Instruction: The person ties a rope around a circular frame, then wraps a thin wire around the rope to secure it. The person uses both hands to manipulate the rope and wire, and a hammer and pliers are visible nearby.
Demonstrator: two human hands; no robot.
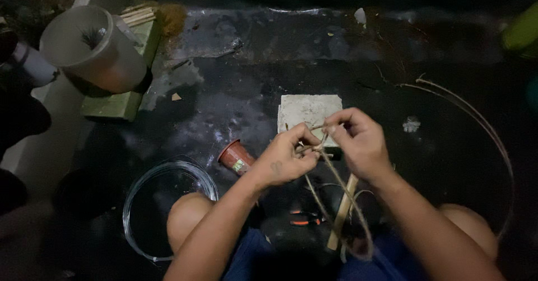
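Both hands meet at the centre of the view, over a dark, dusty floor [235, 96]. The left hand [286, 158] comes in from seven o'clock, fingers pinched shut on a thin cane strip [336, 183]. The right hand [361, 144] comes in from five o'clock, fingers curled tight on the same strip, thumb and forefinger nipping it just beside the left fingertips. From that pinch the strip drops toward six o'clock and loops round between the knees. A flat pale bamboo slat [343, 211] lies slanted beneath the loop, close against the strip; whether they touch, I cannot tell.

Directly behind the knuckles, toward twelve o'clock, sits a pale square block [308, 110] on the floor. At nine o'clock of the left hand, near it, a small red-capped container [235, 156] lies on its side. Further out at eight o'clock, a coil of clear tubing [168, 208] rests by the left knee. Under the wrists, at six o'clock, orange-handled pliers [305, 219] lie on the floor. Far off at ten o'clock a tipped white bucket [92, 48] leans on a green block [120, 104]. A long thin cane arc [482, 124] sweeps round at three o'clock, well apart from the hands.
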